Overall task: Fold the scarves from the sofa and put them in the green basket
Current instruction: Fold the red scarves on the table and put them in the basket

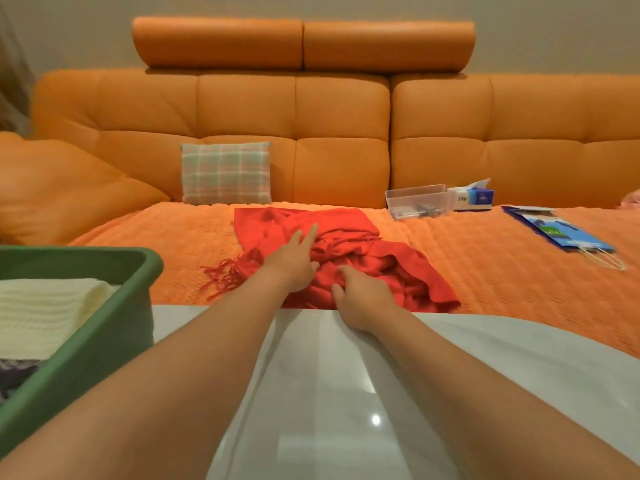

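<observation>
A red fringed scarf [349,233] lies crumpled on the orange sofa seat [502,271], close to its front edge. My left hand [294,261] rests on the scarf with its fingers stretched out flat. Just to the right, my right hand [360,292] has its fingers curled into the bunched cloth near the seat edge. The green basket [104,327] stands at the lower left and holds a folded cream scarf [45,306] and a darker cloth [14,372] below it.
A plaid cushion [225,173] leans on the sofa back. To the right lie a clear plastic box [417,199], a tissue box [472,197] and a blue paper bag [561,233]. Glossy grey floor [329,393] runs in front of the sofa.
</observation>
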`<state>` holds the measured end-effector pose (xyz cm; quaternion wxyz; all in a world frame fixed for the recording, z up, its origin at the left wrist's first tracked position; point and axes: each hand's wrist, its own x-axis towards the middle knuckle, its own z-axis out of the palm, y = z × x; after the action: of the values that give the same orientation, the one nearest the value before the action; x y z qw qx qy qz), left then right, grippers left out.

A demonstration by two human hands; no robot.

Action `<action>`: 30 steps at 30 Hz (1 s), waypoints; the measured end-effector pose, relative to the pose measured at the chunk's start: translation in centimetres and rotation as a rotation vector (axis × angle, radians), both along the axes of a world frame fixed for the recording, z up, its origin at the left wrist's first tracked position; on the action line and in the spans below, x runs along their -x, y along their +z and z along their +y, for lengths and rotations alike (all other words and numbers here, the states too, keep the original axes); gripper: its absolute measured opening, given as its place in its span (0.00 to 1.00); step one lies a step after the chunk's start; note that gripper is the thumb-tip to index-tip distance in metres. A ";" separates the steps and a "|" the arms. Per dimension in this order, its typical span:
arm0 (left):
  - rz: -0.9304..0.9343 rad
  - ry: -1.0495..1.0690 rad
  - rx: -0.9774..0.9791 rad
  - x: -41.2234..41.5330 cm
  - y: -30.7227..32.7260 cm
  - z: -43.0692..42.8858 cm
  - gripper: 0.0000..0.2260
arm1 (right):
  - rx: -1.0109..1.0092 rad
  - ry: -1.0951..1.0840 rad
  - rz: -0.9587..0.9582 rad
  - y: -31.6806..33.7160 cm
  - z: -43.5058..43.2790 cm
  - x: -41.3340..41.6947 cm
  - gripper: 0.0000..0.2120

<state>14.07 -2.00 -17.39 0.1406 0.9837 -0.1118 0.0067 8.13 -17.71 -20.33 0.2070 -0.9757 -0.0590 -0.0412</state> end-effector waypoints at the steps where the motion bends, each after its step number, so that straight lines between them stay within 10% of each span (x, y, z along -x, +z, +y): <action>1: -0.001 0.000 0.002 -0.7 -0.6 0.0 0.34 | -0.015 -0.024 -0.033 -0.2 0.1 -0.6 0.23; 10: -0.382 -0.038 0.254 -0.8 -1.6 1.6 0.09 | -0.037 -0.150 -0.258 -0.2 1.2 -2.7 0.43; 16: -0.217 -0.031 0.491 3.6 2.6 0.1 0.13 | 0.127 -0.080 -0.330 3.1 1.4 -1.4 0.32; 30: 0.054 -0.217 0.200 24.3 7.4 3.5 0.15 | 0.066 0.144 -0.111 7.1 -0.7 18.9 0.20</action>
<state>-10.25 1.48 -9.96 0.2405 0.9468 -0.2123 -0.0238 -10.75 -18.45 -13.26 0.1736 -0.9714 -0.1416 -0.0784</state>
